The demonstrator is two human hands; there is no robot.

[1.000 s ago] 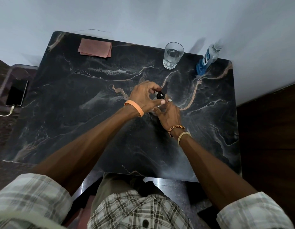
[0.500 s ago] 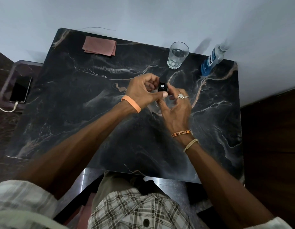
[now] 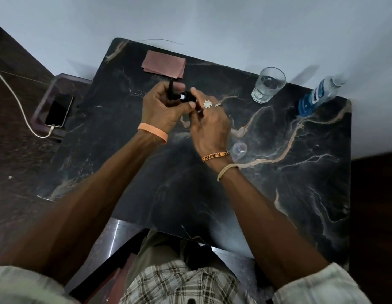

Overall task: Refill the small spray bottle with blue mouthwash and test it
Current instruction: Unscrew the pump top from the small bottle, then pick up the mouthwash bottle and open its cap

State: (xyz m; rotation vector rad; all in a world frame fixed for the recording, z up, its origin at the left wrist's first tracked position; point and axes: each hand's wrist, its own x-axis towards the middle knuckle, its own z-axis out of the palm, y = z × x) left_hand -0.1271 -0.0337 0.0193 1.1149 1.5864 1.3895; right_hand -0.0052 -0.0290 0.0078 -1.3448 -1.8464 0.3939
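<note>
Head view: both hands are meeting over the far-left part of the tabletop [image 3: 278, 194], holding the small spray bottle [image 3: 187, 97] up off the marble. The left hand [image 3: 162, 108] is curling its grip round the left end, thumb pressing along the near side. The right hand [image 3: 209, 126] is pinching the right end with its fingertips, two rings showing. The bottle's long axis is lying roughly sideways, left to right between the two grips. A thin black stem [image 3: 171, 86] is sticking up out of the left fist — dip tube or sprayer part, cannot tell which, nor whether the head is parted from the body.

Key relation: the blue mouthwash bottle [image 3: 315, 97] is standing at the far right corner, well apart from the grips, beyond the drinking glass [image 3: 268, 84]. The right hand is the nearer one. Judging from this, the reach for the mouthwash is falling to the right hand, with the left taking the small bottle and turning its mouth upward. A small clear cap [image 3: 239, 149] is lying just beside the right wrist — a knock risk on that reach.
</note>
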